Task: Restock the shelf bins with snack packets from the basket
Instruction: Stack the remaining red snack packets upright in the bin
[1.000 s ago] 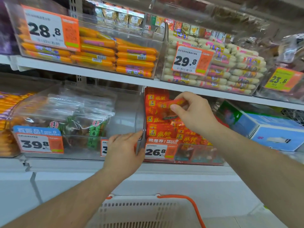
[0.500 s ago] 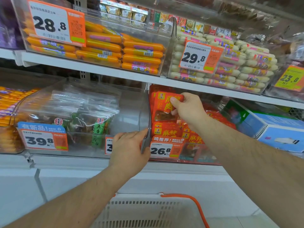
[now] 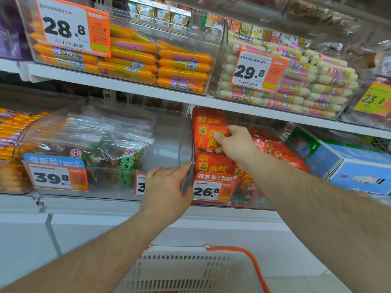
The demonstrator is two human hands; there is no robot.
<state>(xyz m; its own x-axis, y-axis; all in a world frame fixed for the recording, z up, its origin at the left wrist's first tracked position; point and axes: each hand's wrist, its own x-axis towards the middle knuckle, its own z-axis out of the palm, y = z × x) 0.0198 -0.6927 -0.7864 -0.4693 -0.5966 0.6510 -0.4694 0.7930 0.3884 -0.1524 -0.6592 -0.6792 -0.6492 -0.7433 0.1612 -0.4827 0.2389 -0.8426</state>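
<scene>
Right hand (image 3: 237,142) pinches a red foil snack packet (image 3: 208,137) into the well-filled clear plastic bin (image 3: 249,193); left hand (image 3: 167,187) grips its edge. White basket (image 3: 190,271) contents unseen.

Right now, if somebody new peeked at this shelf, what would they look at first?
Probably the right hand, pinching a red snack packet upright in the clear bin above the 26.8 price tag on the lower shelf. Next, the left hand gripping the front corner of the neighbouring clear bin. Above, bright orange sausages beside a big 28.8 tag catch the eye too.
</scene>
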